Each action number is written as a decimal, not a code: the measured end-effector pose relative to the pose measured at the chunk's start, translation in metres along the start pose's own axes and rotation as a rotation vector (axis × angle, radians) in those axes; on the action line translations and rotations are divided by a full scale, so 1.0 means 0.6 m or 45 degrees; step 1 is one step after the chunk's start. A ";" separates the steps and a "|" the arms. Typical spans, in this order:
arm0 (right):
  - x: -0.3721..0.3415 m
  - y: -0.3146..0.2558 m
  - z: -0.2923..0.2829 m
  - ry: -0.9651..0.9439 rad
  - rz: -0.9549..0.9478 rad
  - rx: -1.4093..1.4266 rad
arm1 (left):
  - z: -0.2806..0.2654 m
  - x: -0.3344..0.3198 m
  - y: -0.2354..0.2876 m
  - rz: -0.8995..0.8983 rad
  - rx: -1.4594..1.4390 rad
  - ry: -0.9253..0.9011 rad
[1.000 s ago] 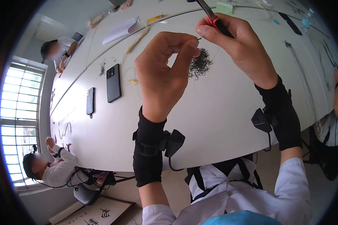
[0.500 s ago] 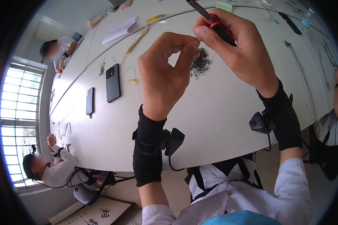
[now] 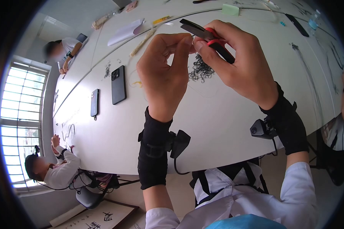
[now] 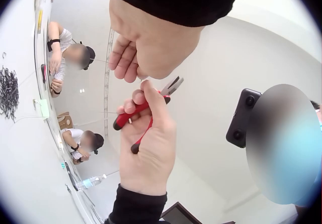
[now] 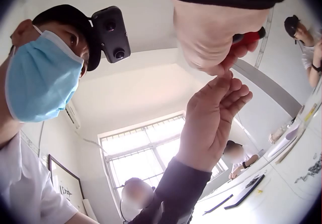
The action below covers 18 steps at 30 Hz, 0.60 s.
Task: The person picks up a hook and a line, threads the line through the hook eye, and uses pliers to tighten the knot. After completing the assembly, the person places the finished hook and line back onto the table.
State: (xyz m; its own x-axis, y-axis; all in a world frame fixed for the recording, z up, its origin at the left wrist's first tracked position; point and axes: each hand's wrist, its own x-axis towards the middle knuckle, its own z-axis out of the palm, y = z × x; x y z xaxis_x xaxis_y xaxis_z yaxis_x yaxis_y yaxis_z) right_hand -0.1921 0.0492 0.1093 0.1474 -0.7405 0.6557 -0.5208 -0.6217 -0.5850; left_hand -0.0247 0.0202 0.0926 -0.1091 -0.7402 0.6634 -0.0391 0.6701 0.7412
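Thumb and forefinger of my left hand (image 3: 162,72) pinch a tiny dark piece (image 3: 193,35), mostly hidden by the fingertips. My right hand (image 3: 242,63) holds red-and-black pliers (image 3: 220,49) in its curled fingers, the jaws pointing up and left. Its thumb tip is close beside the left fingertips. In the left wrist view the pliers (image 4: 132,117) lie across the right palm (image 4: 151,156), jaws slightly parted. The right wrist view shows the fingertips of both hands meeting. Below them on the table, a pile of small black bent pieces (image 3: 202,70) is partly covered by the right hand.
Two dark phones (image 3: 119,84) (image 3: 94,103) lie left of my hands. Farther back are white paper (image 3: 126,32), a pale stick-like bundle (image 3: 142,42), a yellow item (image 3: 161,19) and a green note (image 3: 230,10). People sit around the white table (image 3: 214,129).
The pliers have swung down and left in my right hand, with more of the red handles showing. Both hands have shifted slightly left, still close together.
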 end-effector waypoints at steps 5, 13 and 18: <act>0.010 0.018 -0.003 0.086 -0.098 0.123 | 0.003 -0.005 0.003 -0.007 0.116 -0.151; 0.012 0.033 -0.005 -0.069 0.298 0.380 | 0.000 -0.004 0.010 -0.027 -0.101 -0.086; -0.004 0.010 0.011 0.025 -0.006 0.087 | 0.003 -0.001 0.009 -0.027 -0.042 0.026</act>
State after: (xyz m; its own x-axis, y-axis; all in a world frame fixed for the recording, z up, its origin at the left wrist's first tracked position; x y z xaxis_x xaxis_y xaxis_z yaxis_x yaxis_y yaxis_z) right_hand -0.1901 0.0454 0.1012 0.1328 -0.7329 0.6672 -0.4613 -0.6415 -0.6129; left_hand -0.0266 0.0244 0.0962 -0.0880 -0.7553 0.6494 -0.0083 0.6525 0.7578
